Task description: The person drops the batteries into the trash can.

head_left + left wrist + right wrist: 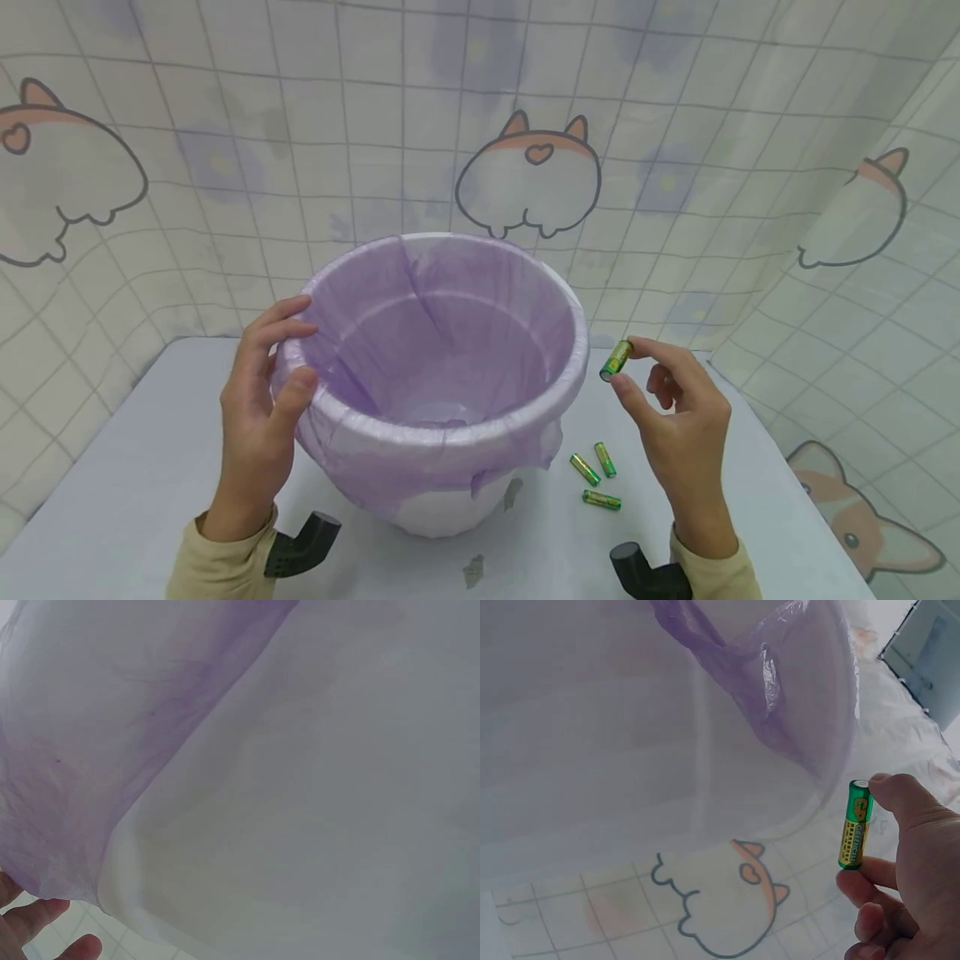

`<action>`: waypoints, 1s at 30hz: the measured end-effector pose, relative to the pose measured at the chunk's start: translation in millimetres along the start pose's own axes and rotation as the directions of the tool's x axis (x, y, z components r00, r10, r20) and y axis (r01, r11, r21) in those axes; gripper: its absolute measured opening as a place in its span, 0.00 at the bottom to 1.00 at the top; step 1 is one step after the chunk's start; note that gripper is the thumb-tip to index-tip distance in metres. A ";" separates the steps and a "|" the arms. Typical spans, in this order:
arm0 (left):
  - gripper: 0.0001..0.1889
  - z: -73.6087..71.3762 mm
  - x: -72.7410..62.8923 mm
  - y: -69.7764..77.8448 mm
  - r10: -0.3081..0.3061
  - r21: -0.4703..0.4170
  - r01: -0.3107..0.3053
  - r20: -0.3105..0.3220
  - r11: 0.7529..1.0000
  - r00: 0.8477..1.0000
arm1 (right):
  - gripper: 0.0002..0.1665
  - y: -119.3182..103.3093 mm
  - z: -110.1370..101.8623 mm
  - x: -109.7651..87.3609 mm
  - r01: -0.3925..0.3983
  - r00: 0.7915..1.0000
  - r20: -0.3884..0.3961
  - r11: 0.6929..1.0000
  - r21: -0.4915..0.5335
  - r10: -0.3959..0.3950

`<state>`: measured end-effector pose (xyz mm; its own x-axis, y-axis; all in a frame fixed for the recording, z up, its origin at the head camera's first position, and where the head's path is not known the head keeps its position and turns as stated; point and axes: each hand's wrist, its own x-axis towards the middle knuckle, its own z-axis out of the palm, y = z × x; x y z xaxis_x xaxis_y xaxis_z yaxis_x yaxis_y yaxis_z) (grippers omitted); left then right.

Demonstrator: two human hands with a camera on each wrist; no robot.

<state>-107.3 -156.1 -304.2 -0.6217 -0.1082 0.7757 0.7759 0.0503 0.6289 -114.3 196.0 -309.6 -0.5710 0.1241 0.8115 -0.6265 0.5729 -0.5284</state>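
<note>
A white trash bin (pixel 450 510) with a purple plastic liner (pixel 450 333) folded over its rim stands on the table. My left hand (pixel 258 417) grips the bin's left rim, thumb and fingers bent over the lined edge. In the left wrist view, fingertips (pixel 37 915) show beside the liner's lower edge. To the right of the bin, my right hand (pixel 678 417) pinches a green and yellow battery (pixel 855 825) by its two ends between thumb and fingers. Below that hand, three similar batteries (pixel 602 500) lie on the table.
The white table (pixel 112 483) is bordered by a curtain (pixel 360 125) with a grid and corgi print at the back and sides. Grey worn patches (pixel 473 572) mark the tabletop in front of the bin.
</note>
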 end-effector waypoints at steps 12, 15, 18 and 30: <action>0.18 -0.1 0.3 1.3 0.000 0.049 0.000 0.002 0.999 1.000 | 0.22 -8.7 7.9 11.2 0.016 0.998 -0.060 0.980 0.198 -0.005; 0.18 0.1 0.3 1.4 0.002 0.048 -0.002 -0.002 0.999 1.000 | 0.22 -10.1 10.0 13.6 0.024 0.998 -0.060 0.979 0.202 -0.012; 0.18 0.1 0.0 1.5 0.002 0.037 -0.002 -0.006 0.999 1.000 | 0.22 -12.5 12.4 16.0 0.030 0.998 -0.059 0.976 0.216 -0.017; 0.18 0.0 0.5 0.9 0.000 0.037 0.000 -0.004 0.999 1.000 | 0.22 -22.1 21.4 20.8 0.038 0.998 -0.053 0.962 0.269 -0.025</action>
<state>-106.9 -156.1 -303.1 -0.6211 -0.1123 0.7756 0.7714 0.0868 0.6304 -123.8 168.5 -286.4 -0.5263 0.1525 0.8365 -0.7676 0.3379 -0.5446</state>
